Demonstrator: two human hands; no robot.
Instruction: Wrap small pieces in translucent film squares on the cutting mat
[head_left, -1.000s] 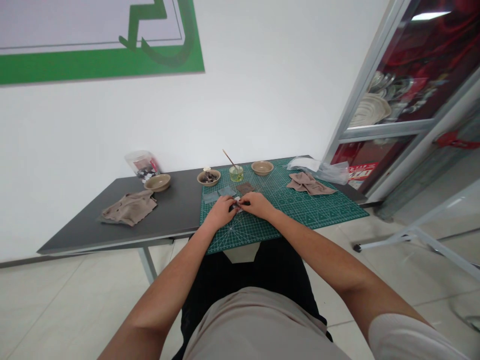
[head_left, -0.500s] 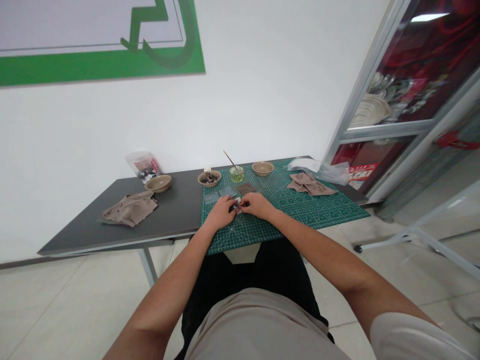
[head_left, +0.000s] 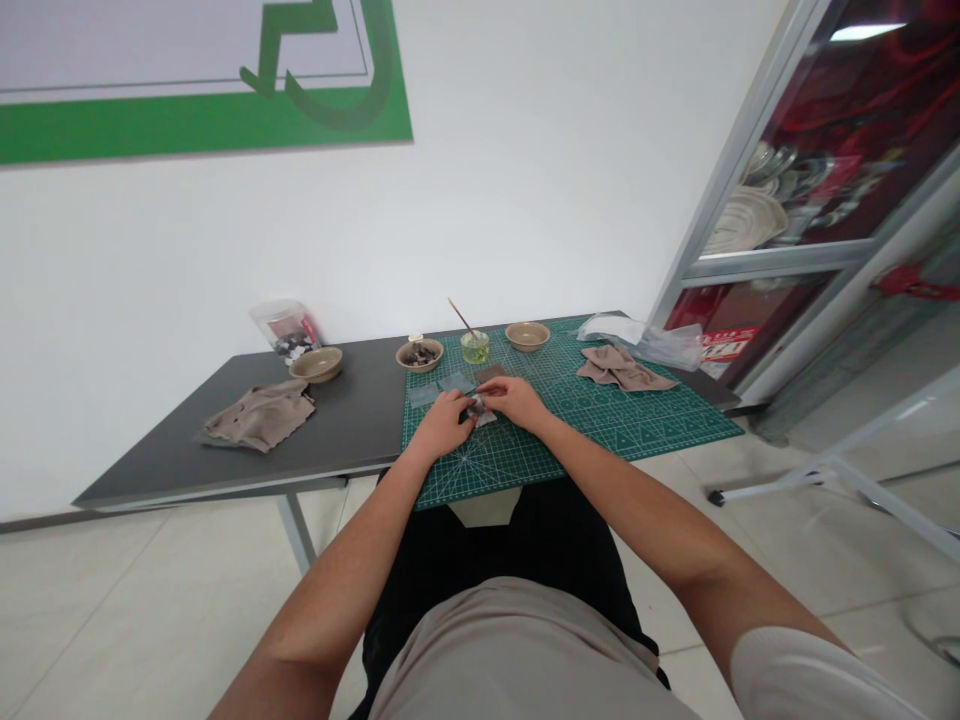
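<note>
Over the green cutting mat (head_left: 600, 410), my left hand (head_left: 445, 424) and my right hand (head_left: 517, 401) meet with their fingertips bent together. Between them is a small whitish, crumpled piece (head_left: 482, 411), partly hidden by the fingers; its exact kind is too small to make out. Both hands are closed on it from either side. Just beyond my left hand lie grey-blue flat pieces (head_left: 454, 382) on the mat. A brown square patch (head_left: 491, 373) lies beyond my right fingers, partly covered by them.
Along the back stand a bowl of dark pieces (head_left: 419, 355), a glass jar (head_left: 475, 348) with a thin stick in it, and a brown bowl (head_left: 527, 336). Rightward lie a brown cloth (head_left: 626, 369) and plastic bags (head_left: 660, 342). Leftward are another cloth (head_left: 262, 415), a bowl (head_left: 318, 365) and a clear tub (head_left: 285, 328).
My right fingers have shifted slightly away from me and now cover part of the brown patch. More of the whitish piece shows beneath my hands. My left hand stays nearly in place.
</note>
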